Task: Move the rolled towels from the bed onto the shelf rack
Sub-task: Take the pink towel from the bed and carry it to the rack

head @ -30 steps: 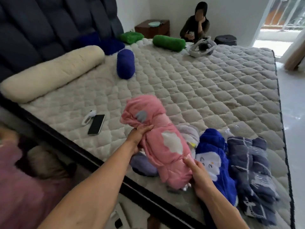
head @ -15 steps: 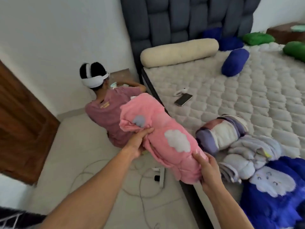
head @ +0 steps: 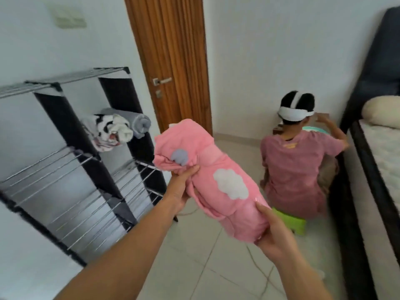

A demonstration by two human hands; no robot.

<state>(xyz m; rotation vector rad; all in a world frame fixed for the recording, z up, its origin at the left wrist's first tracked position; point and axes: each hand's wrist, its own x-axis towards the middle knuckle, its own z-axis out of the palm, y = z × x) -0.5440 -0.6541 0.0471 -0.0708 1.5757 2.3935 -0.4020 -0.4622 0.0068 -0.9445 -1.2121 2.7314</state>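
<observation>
I hold a rolled pink towel [head: 216,176] with white and grey cloud patches in mid-air, between the rack and the bed. My left hand [head: 180,187] grips its upper end from below, and my right hand [head: 273,232] cups its lower end. The shelf rack [head: 65,169], black-framed with metal bar shelves, stands at the left against the wall. On one upper shelf lie a grey rolled towel [head: 138,122] and a white patterned rolled towel [head: 108,131]. The lower shelves hold nothing. Only the bed's edge [head: 376,169] shows at the right.
A person in a pink shirt [head: 296,161] sits on a green stool [head: 292,221] on the floor beside the bed, facing away. A wooden door [head: 173,61] stands behind the rack. A cream bolster [head: 383,111] lies on the mattress. Cables run across the tiled floor.
I have turned left from the bed toward the rack, carrying the pink towel in both hands. The remaining towels on the bed have left the view and the rack has come in.
</observation>
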